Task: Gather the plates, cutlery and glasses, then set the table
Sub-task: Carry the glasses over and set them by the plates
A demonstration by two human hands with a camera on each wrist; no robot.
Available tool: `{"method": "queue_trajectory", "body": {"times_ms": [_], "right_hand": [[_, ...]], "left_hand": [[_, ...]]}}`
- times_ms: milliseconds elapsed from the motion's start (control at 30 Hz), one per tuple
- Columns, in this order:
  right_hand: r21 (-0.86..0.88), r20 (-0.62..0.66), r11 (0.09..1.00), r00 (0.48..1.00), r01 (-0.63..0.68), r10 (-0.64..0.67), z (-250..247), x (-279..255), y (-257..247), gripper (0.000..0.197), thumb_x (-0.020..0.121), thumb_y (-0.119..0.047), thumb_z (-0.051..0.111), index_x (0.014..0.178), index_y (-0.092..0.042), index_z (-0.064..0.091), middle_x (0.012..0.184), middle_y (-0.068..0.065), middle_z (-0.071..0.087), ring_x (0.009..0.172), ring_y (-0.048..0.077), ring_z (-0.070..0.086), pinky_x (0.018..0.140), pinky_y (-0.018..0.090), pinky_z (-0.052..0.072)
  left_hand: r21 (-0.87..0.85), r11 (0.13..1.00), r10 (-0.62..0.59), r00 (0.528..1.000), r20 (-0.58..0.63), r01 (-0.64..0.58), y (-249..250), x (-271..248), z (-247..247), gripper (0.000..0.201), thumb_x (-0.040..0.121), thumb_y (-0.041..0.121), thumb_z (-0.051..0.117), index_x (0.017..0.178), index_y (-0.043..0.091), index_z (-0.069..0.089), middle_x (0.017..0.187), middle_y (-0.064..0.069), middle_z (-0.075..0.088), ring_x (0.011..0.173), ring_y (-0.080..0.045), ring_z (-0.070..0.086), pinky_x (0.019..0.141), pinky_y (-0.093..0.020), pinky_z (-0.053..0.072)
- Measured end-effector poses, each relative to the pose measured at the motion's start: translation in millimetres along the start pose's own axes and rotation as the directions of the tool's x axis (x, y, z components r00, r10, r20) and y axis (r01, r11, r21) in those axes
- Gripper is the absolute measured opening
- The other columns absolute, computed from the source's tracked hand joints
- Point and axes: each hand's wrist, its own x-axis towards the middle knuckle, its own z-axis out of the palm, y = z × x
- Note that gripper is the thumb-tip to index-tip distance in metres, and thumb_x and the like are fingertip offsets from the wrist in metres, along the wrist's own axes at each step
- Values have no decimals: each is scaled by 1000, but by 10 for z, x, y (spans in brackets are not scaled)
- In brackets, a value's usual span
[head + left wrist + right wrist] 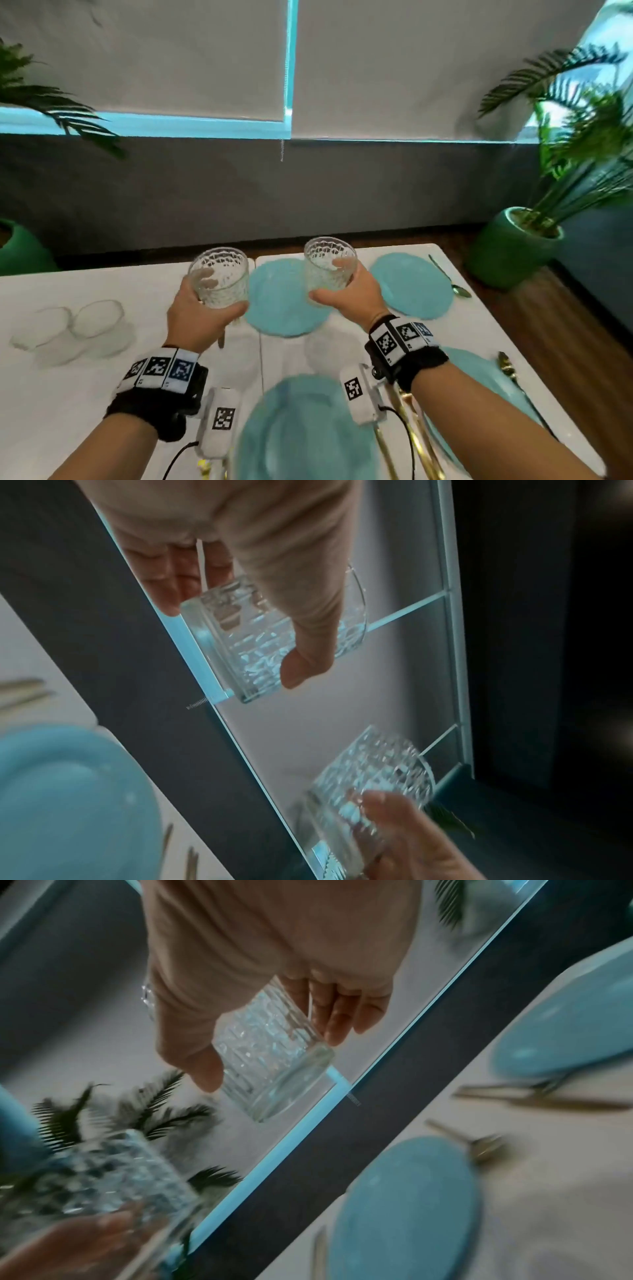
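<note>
Above the white surface point(102, 394), each hand's fingers clamp a cut glass: left hand point(195, 318), right hand point(352, 294); near plate point(301, 428) blurred, cut off.

Two plates point(282, 296) point(411, 284) are lying side by side at the far edge of the surface point(85, 394), with a spoon point(450, 279) lying just right of the right one. Two nearer plates point(301, 428) point(479, 387) are sitting closer in, cutlery point(407, 431) lying between them. Two glasses point(219, 277) point(329, 269) are hanging above the surface, one in each hand, left point(198, 318) and right point(349, 296). Two bowls point(41, 325) point(99, 317) are standing at far left.
</note>
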Motion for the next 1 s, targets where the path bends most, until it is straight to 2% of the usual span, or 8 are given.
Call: {"method": "queue_trajectory", "body": {"times_ms": [100, 233, 367, 467, 600, 800, 900, 1000], "right_hand": [[-70, -97, 991, 990, -113, 106, -706, 115, 544, 68, 61, -23, 86, 119, -16, 53, 111, 0, 60, 101, 15, 57, 87, 25, 50], [-156, -181, 950, 954, -269, 241, -1468, 220, 1297, 73, 63, -26, 84, 125, -15, 49, 117, 3, 56, 106, 20, 54, 82, 23, 43], [-195, -278, 892, 895, -408, 348, -1918, 356, 1921, 72, 61, -29, 84, 124, -13, 52, 120, 9, 61, 108, 25, 57, 86, 26, 43], [-206, -316, 859, 863, -468, 394, -2086, 469, 2253, 77, 60, -32, 85, 126, -13, 51, 123, 12, 61, 114, 28, 57, 94, 31, 45], [-225, -339, 826, 836, -517, 431, -2203, 595, 2520, 82, 59, -36, 84, 129, -15, 47, 127, 13, 59, 117, 31, 55, 101, 38, 46], [-271, -324, 789, 824, -552, 465, -2264, 672, 2712, 83, 62, -39, 83, 132, -18, 45, 132, 10, 57, 122, 31, 52, 105, 40, 41], [-240, -323, 794, 817, -558, 477, -2254, 680, 2783, 82, 61, -38, 83, 132, -18, 46, 131, 10, 57, 122, 32, 53, 105, 41, 41], [-226, -323, 802, 819, -553, 474, -2246, 686, 2832, 82, 61, -38, 84, 131, -18, 46, 130, 10, 58, 121, 32, 53, 106, 43, 39]], "left_hand": [[-12, 1000, 22, 999, 45, -22, 292, -83, 574, 84, 43, 32, 86, 119, 31, 50, 111, 1, 61, 103, -23, 59, 93, -37, 49], [5, 999, 52, 990, 129, -53, 555, -200, 1268, 78, 61, 20, 87, 128, 22, 46, 122, -4, 57, 105, -18, 53, 90, -33, 45], [39, 998, 40, 984, 173, -47, 708, -279, 1840, 79, 62, 21, 86, 129, 19, 45, 126, -5, 58, 114, -21, 54, 92, -30, 43], [57, 998, 25, 982, 187, -37, 765, -325, 2172, 79, 61, 21, 87, 128, 19, 46, 124, -4, 58, 107, -16, 53, 87, -25, 42], [69, 997, 2, 977, 212, -17, 770, -362, 2481, 78, 58, 21, 88, 126, 20, 48, 117, -1, 59, 104, -17, 54, 86, -26, 45], [104, 995, -27, 976, 215, 5, 732, -429, 2658, 82, 58, 17, 88, 129, 19, 48, 109, 6, 55, 100, -13, 51, 86, -23, 42], [128, 992, -41, 976, 216, 13, 702, -462, 2689, 83, 58, 19, 88, 130, 18, 47, 114, 2, 58, 99, -13, 51, 87, -24, 42], [157, 988, -44, 976, 211, 11, 678, -492, 2713, 84, 58, 22, 88, 131, 19, 46, 124, -3, 59, 107, -18, 55, 93, -28, 44]]}}
